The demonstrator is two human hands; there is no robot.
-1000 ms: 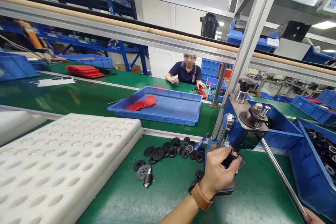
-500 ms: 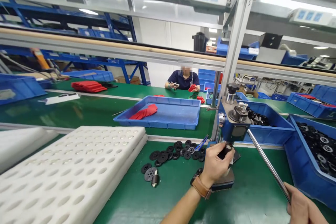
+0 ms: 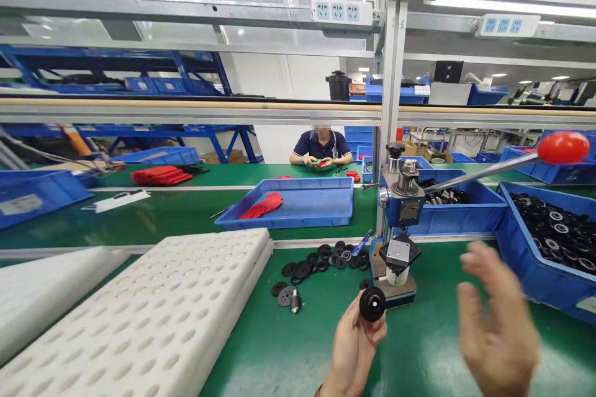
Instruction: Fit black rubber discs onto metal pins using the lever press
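Note:
My left hand [image 3: 351,347] holds a small black wheel [image 3: 372,304] between its fingertips, just in front of the base of a blue hand press [image 3: 401,211]. My right hand [image 3: 496,329] hangs open in the air to the right, fingers spread and blurred by motion, holding nothing. The press lever [image 3: 484,172] is raised and points right, ending in a red ball knob [image 3: 563,147]. Several black wheels [image 3: 321,260] lie loose on the green mat left of the press.
A white foam tray with many round holes [image 3: 153,310] fills the left. Blue bins of black parts [image 3: 549,242] stand at the right. A blue tray with red pieces [image 3: 298,201] lies beyond the rail. A person sits at the far table [image 3: 321,149].
My left hand has drawn the black wheel out from under the press toward me. My right hand has let go of the lever, which has swung up. The view has tilted upward.

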